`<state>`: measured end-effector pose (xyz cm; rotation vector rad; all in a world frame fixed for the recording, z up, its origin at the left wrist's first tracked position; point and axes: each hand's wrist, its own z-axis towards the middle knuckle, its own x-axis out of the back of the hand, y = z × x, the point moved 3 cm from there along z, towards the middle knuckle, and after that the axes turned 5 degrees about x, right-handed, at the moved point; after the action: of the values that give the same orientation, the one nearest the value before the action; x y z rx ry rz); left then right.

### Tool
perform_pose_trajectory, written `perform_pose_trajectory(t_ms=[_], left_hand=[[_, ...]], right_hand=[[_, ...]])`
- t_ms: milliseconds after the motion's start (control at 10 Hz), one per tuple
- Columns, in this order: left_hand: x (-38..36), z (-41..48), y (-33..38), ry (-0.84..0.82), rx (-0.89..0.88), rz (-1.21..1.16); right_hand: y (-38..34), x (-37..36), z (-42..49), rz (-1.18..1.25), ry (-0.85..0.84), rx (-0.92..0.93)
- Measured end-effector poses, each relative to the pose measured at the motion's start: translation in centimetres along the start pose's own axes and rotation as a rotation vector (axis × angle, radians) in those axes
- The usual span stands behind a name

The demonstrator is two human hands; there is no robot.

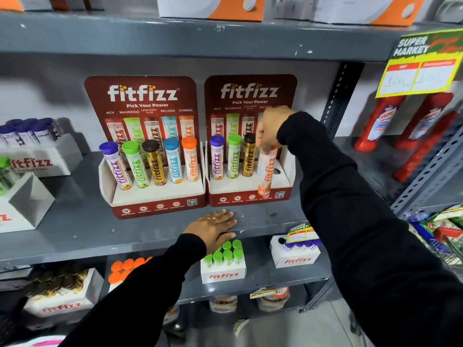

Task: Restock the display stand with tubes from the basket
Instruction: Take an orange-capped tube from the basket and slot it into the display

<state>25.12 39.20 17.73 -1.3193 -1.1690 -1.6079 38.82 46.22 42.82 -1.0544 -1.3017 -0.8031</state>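
Note:
Two dark red fitfizz display stands sit side by side on the grey shelf. The left stand (pixel 155 196) holds several tubes with purple, green, brown, blue and orange caps. The right stand (pixel 285 181) holds a purple (pixel 216 157), a green (pixel 234 156) and a brown-capped tube (pixel 248 157). My right hand (pixel 270 132) grips the top of an orange tube (pixel 266 171), held upright in front of the stand's right side; an empty hole (pixel 276 171) shows beside it. My left hand (pixel 215 227) lies flat on the shelf edge, holding nothing. No basket is in view.
Below the shelf stand white fitfizz boxes of green-capped (pixel 224 254), orange-capped (pixel 127 267) and purple-capped tubes (pixel 297 249). More white stands (pixel 37 159) sit at far left. Red bottles (pixel 375 126) and a yellow price sign (pixel 421 68) are at right. Another shelf board runs overhead.

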Motion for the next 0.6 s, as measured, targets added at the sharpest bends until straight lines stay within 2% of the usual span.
perform_pose_trajectory(t_ms=[100,300,600], left_hand=[[0.0,0.4,0.2,-0.015,-0.048,0.016],[0.1,0.9,-0.6,0.012,-0.158,0.038],[0.0,1.0,-1.1,0.145,-0.215,0.065]], right_hand=[[2.0,0.0,0.8,0.116,0.069,-0.076],[3.8,-0.2,1.6,0.114,0.285,-0.177],[5.0,-0.8,2.0,0.122,0.362,-0.210]])
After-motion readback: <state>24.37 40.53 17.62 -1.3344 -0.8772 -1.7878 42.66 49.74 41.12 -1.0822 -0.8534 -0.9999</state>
